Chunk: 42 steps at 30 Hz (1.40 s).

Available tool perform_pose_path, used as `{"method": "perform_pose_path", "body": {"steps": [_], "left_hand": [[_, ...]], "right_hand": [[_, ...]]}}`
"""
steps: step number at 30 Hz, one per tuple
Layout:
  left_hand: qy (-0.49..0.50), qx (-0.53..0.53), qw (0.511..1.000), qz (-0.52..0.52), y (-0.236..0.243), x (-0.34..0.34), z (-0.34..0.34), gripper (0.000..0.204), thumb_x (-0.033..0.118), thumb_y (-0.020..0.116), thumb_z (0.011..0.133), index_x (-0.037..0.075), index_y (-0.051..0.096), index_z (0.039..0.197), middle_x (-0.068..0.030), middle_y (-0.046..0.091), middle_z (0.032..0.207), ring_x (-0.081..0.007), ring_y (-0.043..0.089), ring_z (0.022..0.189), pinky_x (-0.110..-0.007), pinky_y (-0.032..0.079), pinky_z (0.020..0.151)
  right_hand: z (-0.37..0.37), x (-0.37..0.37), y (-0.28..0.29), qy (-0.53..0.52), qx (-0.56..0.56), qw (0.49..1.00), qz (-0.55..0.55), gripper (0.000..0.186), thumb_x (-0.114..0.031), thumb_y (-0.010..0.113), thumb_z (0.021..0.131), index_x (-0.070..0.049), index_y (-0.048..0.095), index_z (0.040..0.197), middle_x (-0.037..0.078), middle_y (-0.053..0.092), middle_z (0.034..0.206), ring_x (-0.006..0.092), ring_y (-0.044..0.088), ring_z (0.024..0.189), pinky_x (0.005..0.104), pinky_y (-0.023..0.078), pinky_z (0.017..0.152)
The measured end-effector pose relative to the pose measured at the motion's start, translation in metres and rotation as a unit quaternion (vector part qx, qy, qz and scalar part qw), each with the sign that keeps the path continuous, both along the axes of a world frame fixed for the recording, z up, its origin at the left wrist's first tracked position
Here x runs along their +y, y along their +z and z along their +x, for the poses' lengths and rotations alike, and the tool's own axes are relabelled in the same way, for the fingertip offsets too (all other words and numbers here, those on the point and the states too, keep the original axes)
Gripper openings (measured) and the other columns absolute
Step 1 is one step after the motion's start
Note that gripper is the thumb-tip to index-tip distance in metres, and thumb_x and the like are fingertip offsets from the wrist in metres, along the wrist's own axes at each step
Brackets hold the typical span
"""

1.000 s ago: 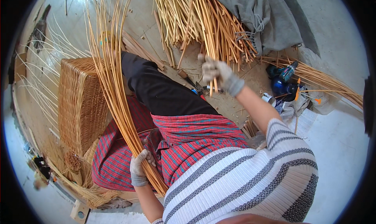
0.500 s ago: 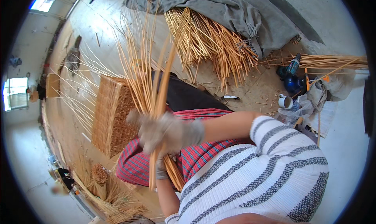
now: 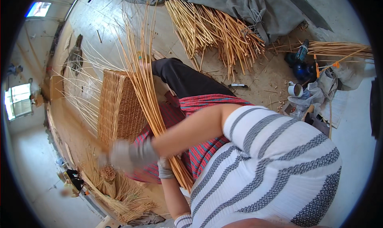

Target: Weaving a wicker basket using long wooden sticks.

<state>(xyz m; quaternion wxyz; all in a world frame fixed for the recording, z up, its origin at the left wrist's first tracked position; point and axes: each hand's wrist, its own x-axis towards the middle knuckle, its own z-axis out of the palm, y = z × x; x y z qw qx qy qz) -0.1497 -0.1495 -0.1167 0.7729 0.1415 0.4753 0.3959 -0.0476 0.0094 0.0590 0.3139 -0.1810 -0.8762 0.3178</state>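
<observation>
Grey-gloved, the left hand (image 3: 165,170) clasps slender, smooth tan rods (image 3: 151,102) that fan upward beside a boxy woven basket (image 3: 129,112); the gloved right hand (image 3: 129,154) is blurred, its grip impossible to tell. Farther off, heaped sticks (image 3: 219,32) lie partly under rumpled grey cloth (image 3: 279,14).

The right hand (image 3: 125,155) wears a grey glove (image 3: 144,152). Close to it are orange-brown sticks (image 3: 151,108) and red cloth (image 3: 199,103) with blue stripes.
</observation>
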Motion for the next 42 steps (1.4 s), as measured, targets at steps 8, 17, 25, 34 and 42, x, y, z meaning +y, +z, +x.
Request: {"method": "perform_pose_path", "body": {"steps": [8, 17, 25, 34, 42], "left_hand": [[0.005, 0.035, 0.996, -0.081, 0.063, 0.056, 0.013, 0.065, 0.045, 0.066, 0.093, 0.003, 0.046, 0.137, -0.0186, 0.061, 0.124, -0.0274, 0.065, 0.100, -0.041, 0.058, 0.082], [-0.019, 0.097, 0.988, -0.116, 0.075, 0.089, 0.051, 0.059, 0.016, 0.073, 0.085, -0.001, 0.047, 0.136, -0.0083, 0.064, 0.098, -0.0219, 0.064, 0.091, -0.034, 0.057, 0.080], [0.005, 0.096, 0.988, -0.122, 0.063, 0.083, 0.039, 0.050, 0.012, 0.073, 0.087, -0.003, 0.051, 0.129, -0.0073, 0.062, 0.086, -0.0221, 0.065, 0.079, -0.048, 0.058, 0.079], [0.020, 0.069, 0.984, -0.161, 0.053, 0.095, 0.059, 0.060, 0.008, 0.074, 0.083, 0.002, 0.047, 0.136, -0.0088, 0.063, 0.087, -0.0249, 0.067, 0.081, -0.052, 0.058, 0.082], [0.026, 0.049, 0.985, -0.161, 0.048, 0.090, 0.049, 0.060, 0.011, 0.075, 0.084, 0.003, 0.046, 0.137, -0.0077, 0.061, 0.089, -0.0239, 0.066, 0.082, -0.053, 0.057, 0.084]], "right_hand": [[0.082, -0.042, -0.136, 0.047, -0.010, 0.690, -0.722, 0.042, -0.052, 0.056, 0.097, -0.011, 0.061, 0.103, 0.000, 0.047, 0.055, 0.0180, 0.059, 0.052, 0.0332, 0.050, 0.049], [0.125, -0.027, -0.131, 0.238, -0.219, 0.842, -0.432, 0.073, -0.074, 0.054, 0.085, -0.005, 0.074, 0.094, 0.012, 0.074, 0.082, 0.0253, 0.072, 0.078, 0.0377, 0.057, 0.073], [0.283, 0.149, -0.278, -0.390, 0.110, 0.662, -0.631, 0.035, -0.034, 0.054, 0.101, -0.001, 0.066, 0.098, 0.009, 0.068, 0.077, 0.0164, 0.066, 0.070, 0.0320, 0.053, 0.061], [0.337, 0.215, -0.490, -0.634, -0.005, 0.548, -0.546, 0.058, -0.042, 0.065, 0.094, 0.002, 0.058, 0.131, 0.013, 0.073, 0.102, 0.0282, 0.069, 0.081, 0.0394, 0.054, 0.079], [0.426, 0.166, -0.458, -0.707, -0.020, 0.568, -0.420, 0.019, -0.015, 0.069, 0.091, -0.002, 0.066, 0.104, 0.009, 0.069, 0.081, 0.0188, 0.065, 0.068, 0.0336, 0.055, 0.063]]}}
